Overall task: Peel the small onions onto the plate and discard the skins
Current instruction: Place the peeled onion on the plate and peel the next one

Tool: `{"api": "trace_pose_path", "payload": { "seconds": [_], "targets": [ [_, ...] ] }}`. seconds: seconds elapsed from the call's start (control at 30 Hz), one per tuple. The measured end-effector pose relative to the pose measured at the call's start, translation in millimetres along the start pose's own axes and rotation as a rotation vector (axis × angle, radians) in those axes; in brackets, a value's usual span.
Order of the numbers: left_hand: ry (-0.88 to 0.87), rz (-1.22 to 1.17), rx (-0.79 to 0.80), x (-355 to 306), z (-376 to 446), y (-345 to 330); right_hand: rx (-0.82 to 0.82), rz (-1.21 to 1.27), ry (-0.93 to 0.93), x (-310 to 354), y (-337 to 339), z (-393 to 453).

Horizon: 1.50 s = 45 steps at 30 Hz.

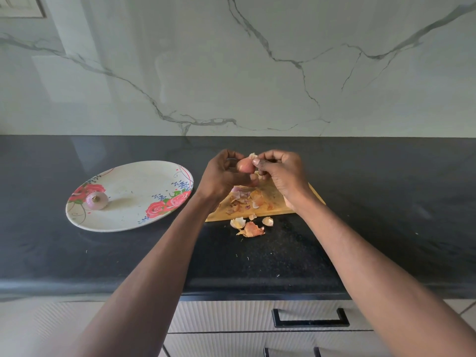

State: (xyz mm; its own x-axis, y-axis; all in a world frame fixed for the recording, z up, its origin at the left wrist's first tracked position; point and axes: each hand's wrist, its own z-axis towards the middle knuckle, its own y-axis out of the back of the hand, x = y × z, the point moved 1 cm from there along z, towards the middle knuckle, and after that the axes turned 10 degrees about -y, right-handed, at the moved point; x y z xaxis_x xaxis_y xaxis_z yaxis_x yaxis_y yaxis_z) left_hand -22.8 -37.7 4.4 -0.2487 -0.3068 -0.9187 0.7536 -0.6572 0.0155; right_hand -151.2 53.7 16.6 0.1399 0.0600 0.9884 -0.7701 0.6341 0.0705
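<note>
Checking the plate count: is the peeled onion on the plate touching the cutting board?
Apart. The head view shows the peeled onion on the plate, with dark countertop before the cutting board.

No readable text, labels or numbers anywhere.

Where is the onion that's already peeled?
In the head view, the peeled onion sits on the left part of the flowery plate, beside a red rose, left of the cutting board.
</note>
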Motion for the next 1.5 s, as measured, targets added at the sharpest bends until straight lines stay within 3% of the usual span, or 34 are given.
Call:
{"api": "trace_pose_path", "payload": {
  "seconds": [0.13, 0.33, 0.47, 0.63, 0.87, 1.13, 1.3, 1.4, 1.5],
  "targets": [
    [0.065, -0.096, 0.007, -3, 0, 1, 0.033, 0.031, -0.049, 0, 0, 2],
    [0.255, -0.542, -0.001, -2, 4, 7, 0.108, 0.051, -0.084, -3, 2, 9],
    [0.266, -0.529, 0.021, 0, 4, 7, 0.056, -0.041, -0.013, -7, 1, 13],
    [0.241, -0.546, -0.067, -4, 4, 7, 0.037, -0.098, 0.016, -13, -2, 16],
    [0.218, -0.528, -0.059, -6, 3, 6, 0.069, 0.003, 0.023, -9, -1, 13],
    [0.232, -0.655, -0.007, -6, 2, 9, 0.114, 0.117, 0.01, -4, 2, 10],
    [0.25, -0.797, -0.08, -5, 4, 12, 0.184, 0.139, -0.01, -1, 4, 7],
    [0.235, -0.703, -0.097, -5, 3, 14, 0.209, 0.06, -0.016, 0, 6, 5],
    [0.234, -0.646, -0.072, -4, 4, 15, 0.175, -0.18, 0.036, -1, 7, 3]
  ]
}}
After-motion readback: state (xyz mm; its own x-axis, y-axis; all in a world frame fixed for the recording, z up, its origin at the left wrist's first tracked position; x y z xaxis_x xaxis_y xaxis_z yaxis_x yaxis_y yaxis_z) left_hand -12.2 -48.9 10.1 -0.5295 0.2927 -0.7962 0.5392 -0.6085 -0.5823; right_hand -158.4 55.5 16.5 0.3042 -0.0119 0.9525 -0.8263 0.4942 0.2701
